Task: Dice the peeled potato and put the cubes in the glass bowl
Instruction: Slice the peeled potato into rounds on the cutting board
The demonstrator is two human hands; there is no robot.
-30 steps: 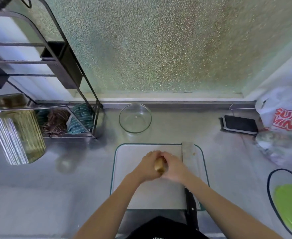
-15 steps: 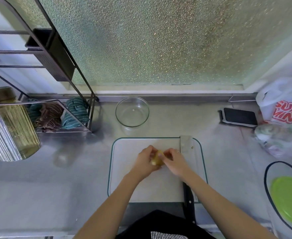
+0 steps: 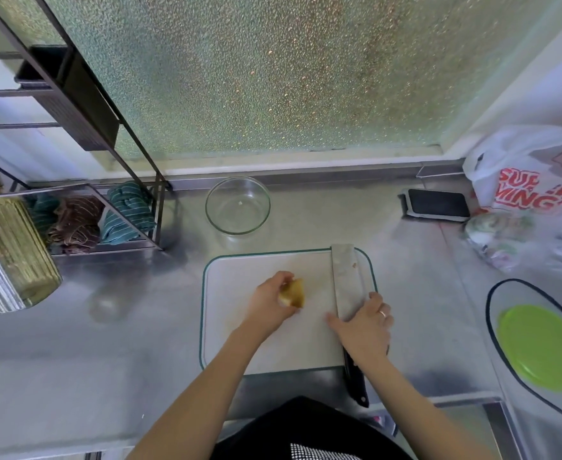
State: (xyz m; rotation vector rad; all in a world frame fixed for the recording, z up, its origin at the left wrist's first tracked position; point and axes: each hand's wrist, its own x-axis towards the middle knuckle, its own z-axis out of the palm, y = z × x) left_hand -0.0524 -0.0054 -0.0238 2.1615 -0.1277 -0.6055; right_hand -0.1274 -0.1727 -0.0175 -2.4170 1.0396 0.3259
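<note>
A yellowish peeled potato (image 3: 293,292) is held just above the white cutting board (image 3: 239,343) by my left hand (image 3: 270,302), fingers curled around it. My right hand (image 3: 366,327) lies flat, fingers spread, on the lower blade of a cleaver (image 3: 343,277) that lies lengthwise along the board's right side. Its black handle (image 3: 356,381) sticks out past the board's near edge. The glass bowl (image 3: 237,205) stands beyond the board's far-left corner, holding only a tiny speck.
A black wire rack (image 3: 83,127) with folded cloths (image 3: 97,217) and a ribbed glass jar (image 3: 10,254) stand at left. At right are a black phone (image 3: 437,204), a printed plastic bag (image 3: 532,180), wrapped produce (image 3: 495,237) and a green lid (image 3: 538,346).
My right hand let go of the potato and moved right onto the cleaver. My left hand keeps the potato over the board.
</note>
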